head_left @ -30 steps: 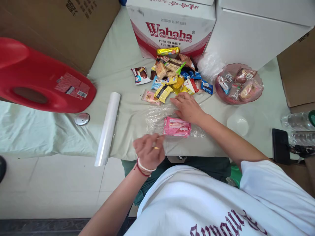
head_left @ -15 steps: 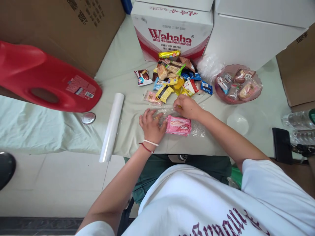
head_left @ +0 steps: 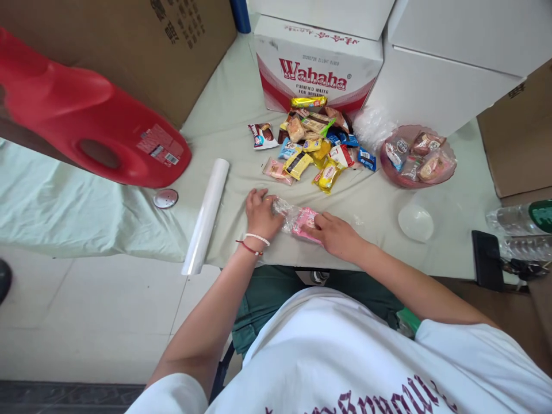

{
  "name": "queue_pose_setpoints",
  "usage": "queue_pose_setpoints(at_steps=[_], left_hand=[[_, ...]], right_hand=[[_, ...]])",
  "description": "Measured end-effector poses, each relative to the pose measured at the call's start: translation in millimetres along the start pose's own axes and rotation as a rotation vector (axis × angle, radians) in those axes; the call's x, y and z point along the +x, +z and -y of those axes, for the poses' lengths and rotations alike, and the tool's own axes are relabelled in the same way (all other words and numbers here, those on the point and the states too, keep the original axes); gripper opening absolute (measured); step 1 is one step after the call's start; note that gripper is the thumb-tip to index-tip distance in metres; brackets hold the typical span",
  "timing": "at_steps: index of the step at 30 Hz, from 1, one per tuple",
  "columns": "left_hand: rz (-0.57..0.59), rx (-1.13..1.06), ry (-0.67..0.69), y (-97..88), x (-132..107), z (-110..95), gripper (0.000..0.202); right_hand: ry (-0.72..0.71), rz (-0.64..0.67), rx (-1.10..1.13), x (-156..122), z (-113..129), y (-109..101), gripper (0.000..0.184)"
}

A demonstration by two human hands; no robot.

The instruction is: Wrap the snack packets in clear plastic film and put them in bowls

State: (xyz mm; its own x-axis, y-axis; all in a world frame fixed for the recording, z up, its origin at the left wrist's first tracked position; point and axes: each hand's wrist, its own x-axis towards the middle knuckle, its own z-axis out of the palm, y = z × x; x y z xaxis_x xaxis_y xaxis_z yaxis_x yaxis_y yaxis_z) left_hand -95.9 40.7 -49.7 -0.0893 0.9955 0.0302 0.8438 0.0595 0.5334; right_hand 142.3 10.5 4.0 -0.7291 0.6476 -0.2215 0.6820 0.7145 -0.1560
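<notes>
A pink snack packet lies on the pale green cloth near the table's front edge, with clear plastic film folded over it. My left hand is curled at the film's left end and grips it. My right hand rests on the packet's right end, fingers pressed down on the film and packet. A heap of small wrapped snacks lies just beyond, in front of a Wahaha carton.
A roll of clear film lies left of my hands, overhanging the table edge. A red jug and its cap are further left. A pink bowl of wrapped snacks, a white lid, a phone and water bottles are right.
My left hand came in from the table edge to the film's left end. My right hand drew back from the snack heap onto the packet, and the spread film is now folded over it.
</notes>
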Motion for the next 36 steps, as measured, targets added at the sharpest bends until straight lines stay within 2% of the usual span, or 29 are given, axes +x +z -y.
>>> queue_pose_setpoints(at_steps=[3,6,11,14,17,19,23,26,28,30,32,34,36], left_hand=[[-0.005,-0.05,-0.005,-14.5,3.9,12.5,0.014],[0.002,-0.169,-0.027,-22.8,3.4,10.4,0.009],[0.046,-0.526,-0.165,-26.7,-6.5,-16.7,0.006],[0.07,-0.6,-0.091,-23.9,-21.3,-43.1,0.005],[0.139,-0.5,0.126,-15.5,-40.6,-68.6,0.008],[0.149,-0.425,0.252,-8.1,-51.1,-77.8,0.014],[0.13,-0.331,0.392,4.8,-63.7,-73.7,0.024],[0.12,-0.085,0.491,11.9,-74.2,-67.1,0.029],[0.104,0.075,0.534,15.9,-83.5,-67.7,0.031],[0.082,0.163,0.549,19.4,-92.5,-71.4,0.03],[0.056,0.204,0.546,22.5,-99.3,-75.1,0.03],[0.034,0.219,0.54,25.4,-103.7,-76.8,0.031],[0.024,0.207,0.537,28.2,-106.6,-76.1,0.032]], right_hand=[[0.034,-0.004,-0.018,-4.9,8.3,-2.9,0.057],[0.05,-0.015,-0.042,-11.0,17.0,-5.8,0.055],[0.083,-0.019,-0.033,-17.7,25.4,-3.1,0.055],[0.095,-0.046,-0.003,-17.6,27.9,1.5,0.054],[0.113,-0.079,0.029,-18.0,30.4,6.3,0.046],[0.139,-0.093,0.06,-21.8,32.5,8.4,0.041],[0.08,-0.208,0.207,-42.5,34.3,11.0,0.04],[0.058,-0.338,0.423,-61.4,28.5,16.7,0.035],[0.228,-0.459,0.548,-69.3,20.1,23.7,0.032],[0.498,-0.555,0.554,-72.3,9.5,32.4,0.039],[0.678,-0.546,0.494,-72.2,-0.3,40.9,0.047],[0.698,-0.469,0.479,-72.1,-6.5,47.2,0.037],[0.666,-0.453,0.518,-73.9,-7.7,50.2,0.021]])
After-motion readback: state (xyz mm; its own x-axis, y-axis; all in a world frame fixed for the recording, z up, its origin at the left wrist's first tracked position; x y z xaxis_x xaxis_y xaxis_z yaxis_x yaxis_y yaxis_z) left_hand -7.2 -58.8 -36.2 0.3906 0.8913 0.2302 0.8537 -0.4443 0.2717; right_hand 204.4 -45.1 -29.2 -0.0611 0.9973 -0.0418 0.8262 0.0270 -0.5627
